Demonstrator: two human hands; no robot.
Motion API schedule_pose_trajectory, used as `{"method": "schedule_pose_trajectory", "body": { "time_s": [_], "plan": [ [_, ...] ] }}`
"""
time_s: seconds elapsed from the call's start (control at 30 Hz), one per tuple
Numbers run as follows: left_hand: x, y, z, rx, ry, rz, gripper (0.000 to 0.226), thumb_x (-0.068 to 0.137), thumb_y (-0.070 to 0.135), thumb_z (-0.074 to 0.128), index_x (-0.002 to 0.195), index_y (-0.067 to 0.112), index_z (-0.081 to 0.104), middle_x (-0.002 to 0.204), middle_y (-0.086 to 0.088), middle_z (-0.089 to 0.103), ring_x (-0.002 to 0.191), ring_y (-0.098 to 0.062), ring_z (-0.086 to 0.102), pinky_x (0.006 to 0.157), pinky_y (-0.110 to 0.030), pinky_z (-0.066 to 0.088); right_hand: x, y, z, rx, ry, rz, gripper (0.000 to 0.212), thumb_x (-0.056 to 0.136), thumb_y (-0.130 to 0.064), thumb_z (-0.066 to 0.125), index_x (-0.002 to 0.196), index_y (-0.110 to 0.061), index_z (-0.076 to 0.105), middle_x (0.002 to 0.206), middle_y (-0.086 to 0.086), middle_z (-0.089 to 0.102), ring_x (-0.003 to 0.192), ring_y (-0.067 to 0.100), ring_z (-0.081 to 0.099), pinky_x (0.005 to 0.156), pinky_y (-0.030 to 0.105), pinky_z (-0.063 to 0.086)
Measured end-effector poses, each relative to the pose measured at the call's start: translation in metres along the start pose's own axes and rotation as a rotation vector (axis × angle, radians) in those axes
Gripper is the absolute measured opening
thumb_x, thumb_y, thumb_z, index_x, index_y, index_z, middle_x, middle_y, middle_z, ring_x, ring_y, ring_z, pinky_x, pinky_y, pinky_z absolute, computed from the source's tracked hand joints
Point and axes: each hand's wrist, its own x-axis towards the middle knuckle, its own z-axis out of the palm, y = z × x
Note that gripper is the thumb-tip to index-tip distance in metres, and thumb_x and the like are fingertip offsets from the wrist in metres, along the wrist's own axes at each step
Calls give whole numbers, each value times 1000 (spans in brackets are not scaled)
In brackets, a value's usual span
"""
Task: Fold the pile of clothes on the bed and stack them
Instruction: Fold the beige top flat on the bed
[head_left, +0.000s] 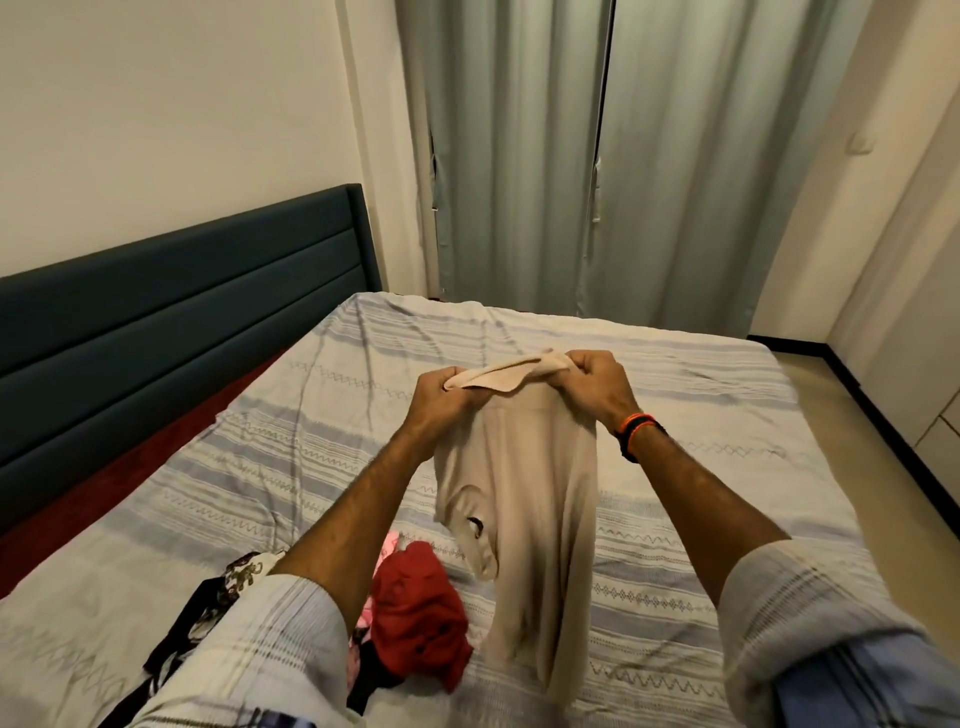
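Beige garment (524, 499): held up over the bed, hanging from both hands, its lower end reaching down to the sheet near the front edge of the view; one small dark mark shows on the fabric, too small to read.
Left hand (441, 397): fingers curled tight around the left end of the garment's top edge.
Right hand (597, 379): fingers clenched on the right end of the same edge; a dark and orange wristband (638, 428) sits on the wrist.
Pile of clothes: a red garment (418, 608) lies crumpled on the sheet just left of the hanging beige fabric, with a pink piece (389, 545) beside it and a black-and-white patterned piece (228, 587) further left, partly hidden by the left sleeve.
Surface: bedsheet (675, 519), pale with grey-blue stripes and zigzag bands, lightly creased.
Bed frame: dark teal padded headboard (171, 332) along the left, a dark red strip below it.
Room: cream wall at left, pale green curtains (571, 156) drawn shut behind the bed, light floor and pale cupboard doors at right.
Writing: no legible writing or labels.
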Motion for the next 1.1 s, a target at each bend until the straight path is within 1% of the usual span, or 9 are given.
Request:
{"method": "schedule_pose_trajectory", "body": {
  "time_s": [0.07, 0.2, 0.47, 0.57, 0.7, 0.77, 0.87, 0.97, 1.1],
  "plan": [
    [0, 3, 4, -5, -3, 55, 24, 74, 5, 81, 97, 0, 72, 82, -3, 67, 72, -9, 58, 64, -20, 48, -4, -2, -4, -64, -65, -21, 28, 71, -34, 80, 85, -12, 70, 75, -5, 61, 70, 11, 52, 63, 25, 41],
    [-1, 16, 20, -13, -73, 139, 41, 63, -4, 85, 101, -2, 71, 86, -4, 71, 70, 0, 65, 67, -17, 53, -6, -12, -1, -54, -400, -81, 77, 63, -29, 92, 130, -21, 55, 111, -7, 61, 102, 12, 59, 90, 24, 49],
    [-3, 1, 18, -16, -92, 86, 60, 64, 13, 92, 115, 8, 61, 97, 1, 69, 84, -6, 66, 70, -19, 56, -1, -16, 9, -193, -256, -258, 28, 67, -37, 73, 74, -10, 68, 72, 2, 67, 66, 20, 58, 67, 44, 52],
    [1, -26, 7, 185, -108, 7, 50, 58, 29, 93, 98, 11, 69, 89, 1, 70, 79, -14, 64, 71, -32, 54, -6, -11, 10, 0, -165, -184, 32, 67, -36, 77, 72, -6, 66, 68, -1, 60, 65, 10, 50, 63, 33, 47],
    [-1, -35, 4, 75, -102, -20, 13, 81, 16, 78, 75, 9, 69, 66, 1, 61, 62, -11, 53, 61, -28, 42, -1, -5, 2, 104, -92, -67, 21, 70, -18, 81, 78, -3, 68, 74, 4, 65, 70, 10, 56, 68, 35, 52],
    [-1, -27, 5, 8, -50, 2, 16, 87, 13, 72, 72, 15, 67, 64, 1, 57, 59, -10, 48, 57, -25, 38, 4, 0, -3, 108, -23, -34, 12, 65, -17, 76, 74, -11, 71, 77, 5, 70, 72, 12, 60, 73, 43, 55],
    [0, -15, 9, -61, -42, 50, 8, 86, 10, 73, 80, 10, 69, 72, -6, 61, 68, -14, 54, 62, -25, 44, 6, 3, -9, 22, 84, -14, 15, 67, -10, 71, 72, -24, 70, 83, -5, 70, 81, 14, 62, 69, 28, 51],
    [3, -7, 15, -25, -86, 95, 8, 81, 6, 77, 88, 5, 72, 78, -3, 67, 69, -7, 60, 64, -20, 50, 2, 4, -12, -187, -68, -159, 42, 57, -14, 63, 96, -28, 70, 104, -5, 61, 94, 15, 58, 72, 17, 42],
    [4, 7, 25, 104, -205, 159, 18, 75, -2, 77, 93, 2, 75, 80, 0, 70, 65, 6, 62, 64, -12, 49, 2, -2, -2, -141, -424, -207, 59, 66, -20, 89, 120, -25, 65, 115, -8, 67, 109, 9, 59, 88, 14, 43]
  ]
}}
